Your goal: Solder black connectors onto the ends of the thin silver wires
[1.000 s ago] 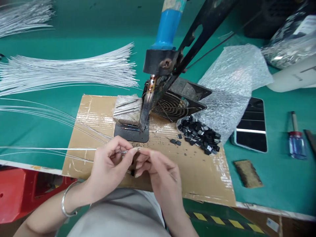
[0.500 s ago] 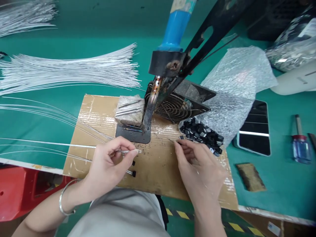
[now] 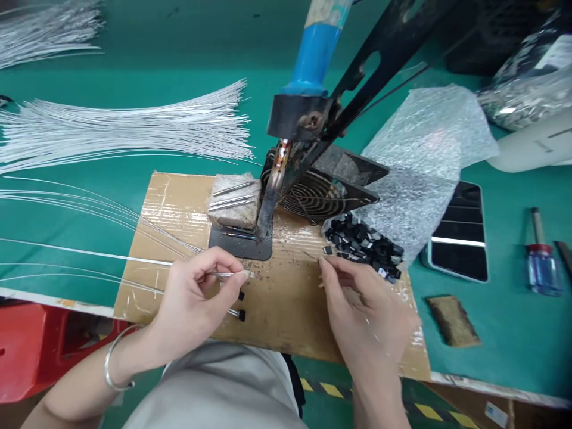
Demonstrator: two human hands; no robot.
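Currently left hand (image 3: pixel 196 298) pinches wire (image 3: pixel 223 274) | right hand (image 3: pixel 369 310), seemingly strand (image 3: pixel 310 255) | room between over cardboard (image 3: pixel 281 310)

Counter (image 3: pixel 504 333): smooth, low sheen.
Cardboard (image 3: pixel 286 319): paper board, glossy in streaks.
Wires (image 3: pixel 125 131): smooth, plastic-looking coating.
Black pieces (image 3: pixel 360 238): plastic-looking, partly shiny.
Iron handle (image 3: pixel 316 56): smooth plastic.
Iron barrel (image 3: pixel 280 159): metal, stained, dull towards the tip.
Bag (image 3: pixel 417 152): crinkled, glossy clear plastic.
Phone (image 3: pixel 460 229): glossy, glass-like screen.
Pad (image 3: pixel 453 320): rough, matt.
Bracelet (image 3: pixel 108 368): polished metal.
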